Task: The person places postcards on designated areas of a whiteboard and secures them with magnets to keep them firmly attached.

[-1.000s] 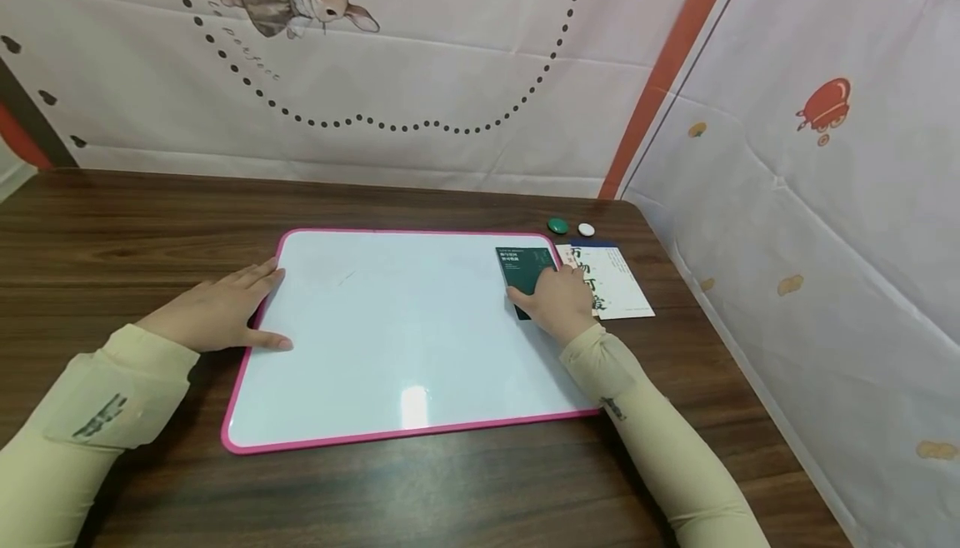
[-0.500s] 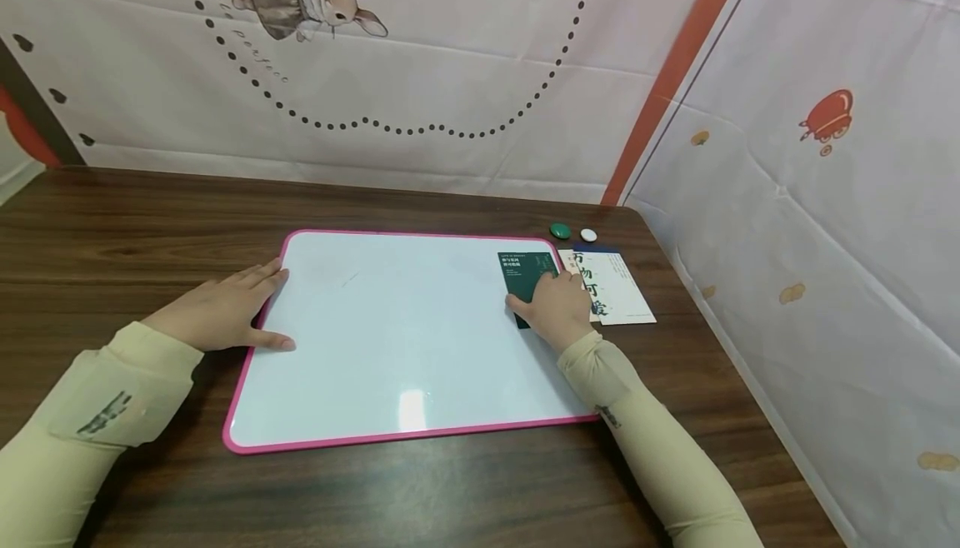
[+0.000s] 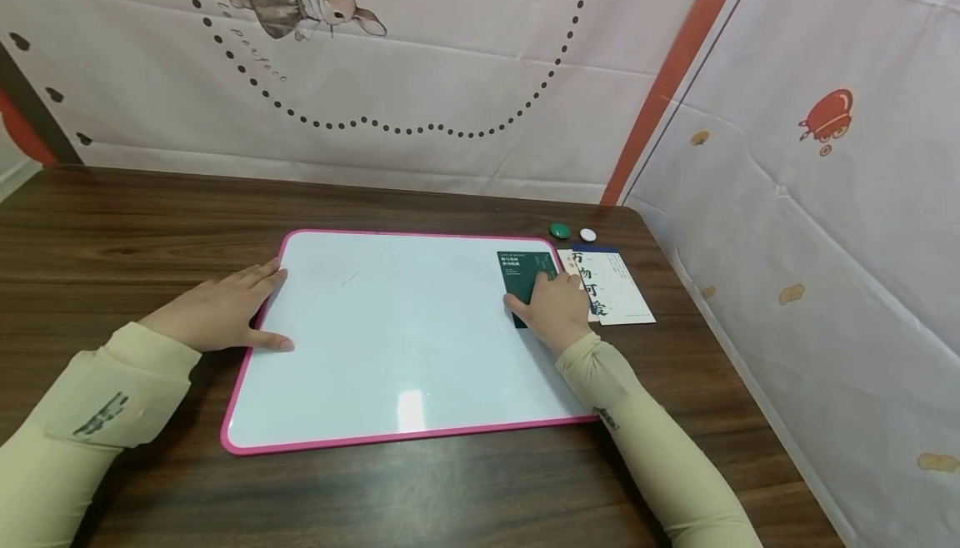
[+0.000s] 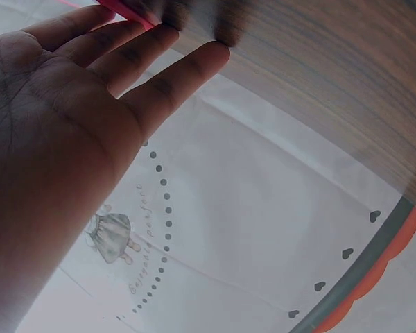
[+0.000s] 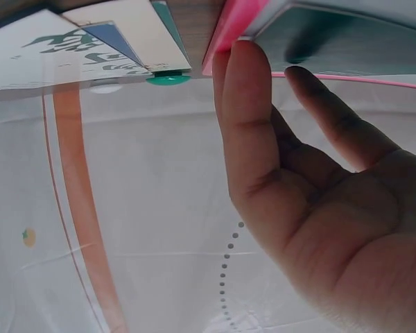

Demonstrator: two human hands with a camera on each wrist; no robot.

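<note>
A brown wooden table (image 3: pixel 465 490) carries a whiteboard (image 3: pixel 405 340) with a pink rim, its white face bare across the middle and near edge. The left hand (image 3: pixel 217 312) lies flat, fingers straight, on the board's left edge. A dark green card (image 3: pixel 521 269) sits at the board's far right corner, under the right hand (image 3: pixel 555 308), fingers flat on it. White cards (image 3: pixel 611 286) lie just beside the right edge, two round magnets (image 3: pixel 572 231) behind them.

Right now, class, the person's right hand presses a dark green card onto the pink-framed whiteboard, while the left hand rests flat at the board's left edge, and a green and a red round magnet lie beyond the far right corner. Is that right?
Not quite. The round magnets beyond the corner are green and white, not red; the head view shows it. The right hand does press the dark green card on the pink-framed whiteboard, with the left hand flat at its left edge.
</note>
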